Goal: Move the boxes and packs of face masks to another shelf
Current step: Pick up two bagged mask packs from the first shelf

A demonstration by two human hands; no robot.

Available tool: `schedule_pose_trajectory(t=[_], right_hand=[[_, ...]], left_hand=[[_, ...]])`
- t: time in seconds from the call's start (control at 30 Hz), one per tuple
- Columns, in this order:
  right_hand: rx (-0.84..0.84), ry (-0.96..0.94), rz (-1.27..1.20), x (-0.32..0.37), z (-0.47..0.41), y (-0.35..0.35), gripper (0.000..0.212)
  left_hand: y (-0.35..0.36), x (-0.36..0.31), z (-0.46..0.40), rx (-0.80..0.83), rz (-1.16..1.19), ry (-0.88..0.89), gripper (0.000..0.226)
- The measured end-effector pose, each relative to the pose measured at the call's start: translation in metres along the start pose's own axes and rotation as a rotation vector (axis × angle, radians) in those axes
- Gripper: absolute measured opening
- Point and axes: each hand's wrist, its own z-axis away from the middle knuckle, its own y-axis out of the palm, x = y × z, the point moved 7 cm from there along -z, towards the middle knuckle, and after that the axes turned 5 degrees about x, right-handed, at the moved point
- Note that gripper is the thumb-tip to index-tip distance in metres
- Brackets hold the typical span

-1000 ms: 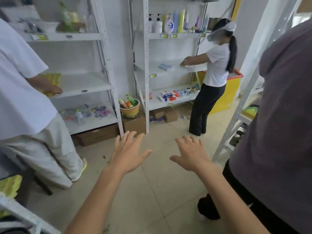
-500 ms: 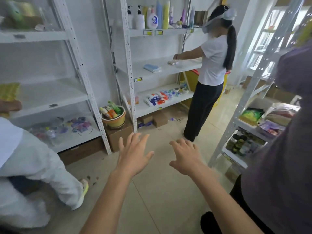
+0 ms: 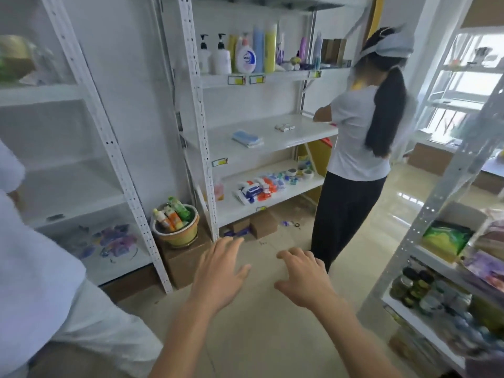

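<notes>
Flat blue face-mask pack [image 3: 246, 137] on white shelf [image 3: 294, 137]

- Small shop or stockroom, mock-retail look.
- White metal shelf units [image 3: 200, 132] along the wall, yellow price tags [image 3: 236, 79] on shelf edges.
- Toiletry bottles [image 3: 245, 54] lined up on top shelf; wipes packs [image 3: 255, 190] and tape rolls [image 3: 302, 173] lower down.
- Jars [image 3: 411, 285] and snack bags [image 3: 447, 237] on right rack.
- Cardboard boxes [image 3: 263, 223] on tiled floor.
- Person [image 3: 357, 137] stocking a shelf.
</notes>
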Motion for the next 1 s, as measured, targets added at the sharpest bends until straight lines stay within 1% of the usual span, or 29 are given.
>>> schedule_pose_trajectory(t=[0.1,0.27,0.4,0.53,0.67,0.8,0.93,1.0], right_hand=[[0.010,-0.011,-0.042,0.000,-0.048,0.001,0.068],[0.004,0.003,-0.043,-0.003,-0.133,-0.010,0.070],[-0.004,0.030,-0.065,-0.012,-0.192,-0.029,0.067],[-0.019,0.054,-0.076,-0.026,-0.244,-0.046,0.063],[0.002,0.027,-0.039,-0.053,-0.301,-0.061,0.068],[-0.038,0.021,-0.048,-0.091,-0.370,-0.088,0.074],[-0.046,-0.009,-0.085,-0.117,-0.441,-0.108,0.068],[-0.034,-0.026,-0.090,-0.125,-0.477,-0.120,0.069]], left_hand=[[0.004,0.012,-0.044,-0.019,0.032,-0.017,0.062],[0.014,0.044,-0.132,0.010,0.020,-0.030,0.062],[0.012,0.060,-0.202,-0.002,0.014,-0.004,0.062],[0.018,0.062,-0.266,-0.003,-0.027,0.025,0.058],[0.035,0.058,-0.330,0.023,0.016,0.015,0.053],[0.047,0.066,-0.403,-0.001,0.097,-0.034,0.047],[0.059,0.062,-0.475,-0.016,0.128,-0.073,0.048],[0.062,0.057,-0.512,-0.014,0.144,-0.084,0.048]])
